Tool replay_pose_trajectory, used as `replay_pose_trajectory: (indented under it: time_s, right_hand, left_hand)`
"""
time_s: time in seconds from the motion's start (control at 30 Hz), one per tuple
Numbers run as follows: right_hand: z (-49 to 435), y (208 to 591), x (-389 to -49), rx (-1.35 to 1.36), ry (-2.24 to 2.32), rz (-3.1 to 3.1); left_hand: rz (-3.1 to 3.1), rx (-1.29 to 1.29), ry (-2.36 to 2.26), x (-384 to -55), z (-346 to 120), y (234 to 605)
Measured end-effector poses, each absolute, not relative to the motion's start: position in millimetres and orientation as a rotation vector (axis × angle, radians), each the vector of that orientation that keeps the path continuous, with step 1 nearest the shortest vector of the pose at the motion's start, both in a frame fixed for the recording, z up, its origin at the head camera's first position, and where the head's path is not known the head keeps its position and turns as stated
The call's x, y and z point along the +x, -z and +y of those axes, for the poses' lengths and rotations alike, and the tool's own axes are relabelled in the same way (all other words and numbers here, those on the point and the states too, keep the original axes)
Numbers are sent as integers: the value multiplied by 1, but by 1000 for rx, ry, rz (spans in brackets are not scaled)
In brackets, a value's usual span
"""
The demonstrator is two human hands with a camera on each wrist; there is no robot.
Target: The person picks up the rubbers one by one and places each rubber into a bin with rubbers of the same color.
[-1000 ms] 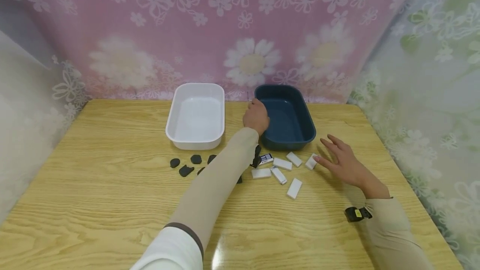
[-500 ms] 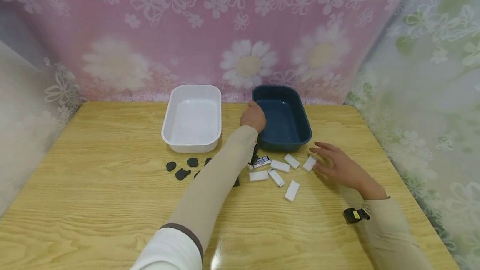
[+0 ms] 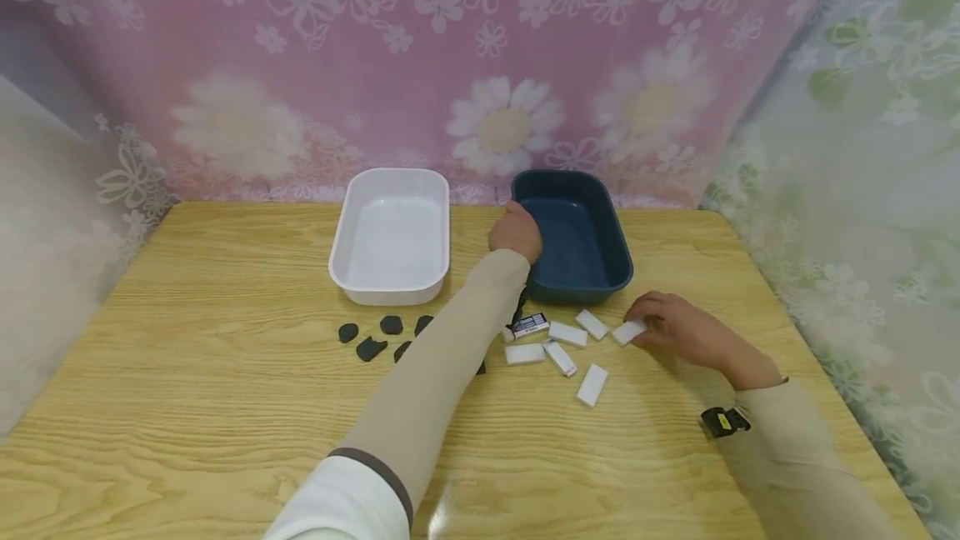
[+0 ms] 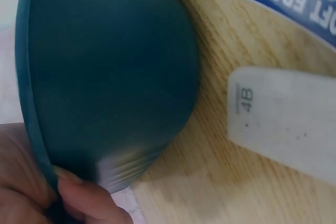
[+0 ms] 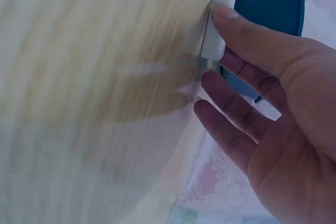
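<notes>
My left hand [image 3: 516,233] grips the left rim of a dark blue basin [image 3: 573,297]; in the left wrist view its fingers [image 4: 92,200] curl over that rim. To the basin's front right, my right hand [image 3: 686,333] pinches a white eraser [image 3: 628,332] at the tabletop. The right wrist view shows the thumb along that eraser [image 5: 215,40], the other fingers spread below it. Several more white erasers lie before the basin, among them one printed 4B [image 4: 283,116] and one in a blue-and-white printed sleeve [image 3: 528,325].
Left of the basin stands a white basin [image 3: 390,294]. Several small black pieces [image 3: 371,348] lie in front of it, some hidden under the left sleeve [image 3: 442,365]. A floral curtain [image 3: 337,65] hangs behind the wooden table [image 3: 187,373].
My right hand has moved in, its fingers going from spread to pinching the white eraser, which is now slightly turned. The left hand keeps its hold on the basin's rim.
</notes>
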State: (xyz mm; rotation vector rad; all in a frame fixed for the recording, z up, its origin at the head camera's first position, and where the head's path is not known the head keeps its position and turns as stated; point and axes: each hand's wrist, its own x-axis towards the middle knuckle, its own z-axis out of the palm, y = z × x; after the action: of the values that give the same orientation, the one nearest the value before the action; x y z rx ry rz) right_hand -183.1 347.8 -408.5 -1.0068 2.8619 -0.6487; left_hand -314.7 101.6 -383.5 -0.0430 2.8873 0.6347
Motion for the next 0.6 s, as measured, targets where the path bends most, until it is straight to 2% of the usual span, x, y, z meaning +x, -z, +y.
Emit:
replay_pose_trajectory:
  time_s: [0.2, 0.4, 0.6]
  right_hand:
    - [347, 402, -181, -809, 599, 2828]
    - [347, 386, -172, -922, 657, 2923]
    - [336, 362, -181, -963, 758, 3005]
  left_hand:
    - [2901, -61, -603, -317, 103, 385]
    - [2902, -77, -617, -315, 105, 382]
    - [2904, -100, -610, -314, 105, 381]
